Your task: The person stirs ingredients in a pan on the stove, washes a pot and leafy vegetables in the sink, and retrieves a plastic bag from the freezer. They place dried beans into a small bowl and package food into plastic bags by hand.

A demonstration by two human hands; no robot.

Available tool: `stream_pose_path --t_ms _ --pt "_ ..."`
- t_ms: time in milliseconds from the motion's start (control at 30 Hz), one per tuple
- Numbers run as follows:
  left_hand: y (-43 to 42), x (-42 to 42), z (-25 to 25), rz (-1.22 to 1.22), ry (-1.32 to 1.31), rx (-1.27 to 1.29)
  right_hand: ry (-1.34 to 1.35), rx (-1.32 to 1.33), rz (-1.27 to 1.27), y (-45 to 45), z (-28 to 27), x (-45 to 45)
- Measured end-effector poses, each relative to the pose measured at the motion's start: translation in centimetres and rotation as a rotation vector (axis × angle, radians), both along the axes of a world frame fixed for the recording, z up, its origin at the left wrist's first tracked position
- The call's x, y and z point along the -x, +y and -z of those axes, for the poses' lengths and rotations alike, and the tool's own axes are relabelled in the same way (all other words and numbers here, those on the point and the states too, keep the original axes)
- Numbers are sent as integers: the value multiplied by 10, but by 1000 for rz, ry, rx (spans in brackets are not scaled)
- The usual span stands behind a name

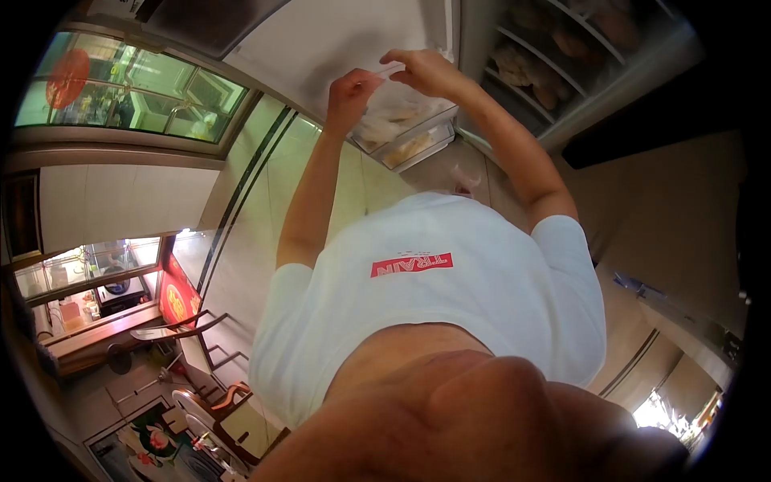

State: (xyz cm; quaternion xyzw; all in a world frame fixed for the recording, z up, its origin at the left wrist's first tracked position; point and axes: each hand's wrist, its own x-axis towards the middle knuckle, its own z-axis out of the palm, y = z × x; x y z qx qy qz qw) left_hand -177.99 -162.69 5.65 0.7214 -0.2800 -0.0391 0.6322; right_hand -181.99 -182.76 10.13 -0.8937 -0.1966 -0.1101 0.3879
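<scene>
My left hand (351, 92) is raised in front of the white fridge interior, its fingertips pinched on a thin piece of clear plastic (389, 71). The plastic runs across to my right hand (430, 74), whose curved thumb and index finger stand apart around its other end. Its exact shape is too faint to make out. Below both hands, a clear drawer (405, 132) is pulled out with pale contents in it. A lower drawer (418, 150) holds something yellowish.
An open fridge door (514, 96) with racks of bagged items stands to the right. A window (152, 88) is at the upper left. Chairs (241, 426) and a red panel (178, 291) are at the lower left. Tiled floor (281, 169) lies left of the drawers.
</scene>
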Motion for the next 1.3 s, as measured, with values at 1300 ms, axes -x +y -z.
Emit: stream_pose_path --t_ms 1300 --pt "-12 31 -16 -210 -279 -183 -34 -43 -82 -6 0 15"
